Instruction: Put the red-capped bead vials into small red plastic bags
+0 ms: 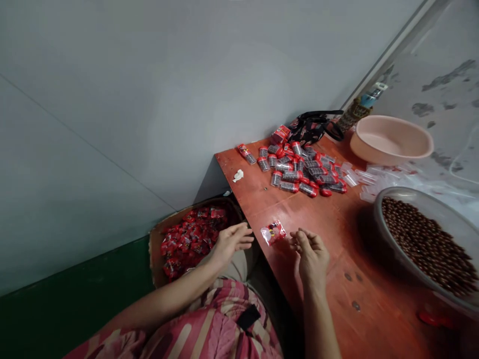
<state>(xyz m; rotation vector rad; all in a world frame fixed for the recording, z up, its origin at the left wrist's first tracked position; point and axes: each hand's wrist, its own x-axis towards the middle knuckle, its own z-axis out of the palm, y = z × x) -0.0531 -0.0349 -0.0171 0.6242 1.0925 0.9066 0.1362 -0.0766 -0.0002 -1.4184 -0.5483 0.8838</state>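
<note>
A small red printed packet [273, 233] lies flat on the red-orange table [258, 194] near its left edge. My left hand [231, 243] hovers just left of the table edge, fingers stretched out and holding nothing. To the right of the packet, my right hand [313, 254] is held over the table with loosely bent fingers. Its fingertips are close to the packet's right side but apart from it, and I see nothing held in them. Below and left of the table stands a cardboard box [154, 254] filled with similar red packets [192, 239].
Behind the hands lies a pile of red-capped clear tubes [299, 167] with dark contents. A large bowl [378, 212] of brown balls [426, 244] stands at right. Empty clear tubes [352, 177], a pink basin [392, 142], a dark patterned bag [309, 130] and crumpled white scrap [238, 175] are around.
</note>
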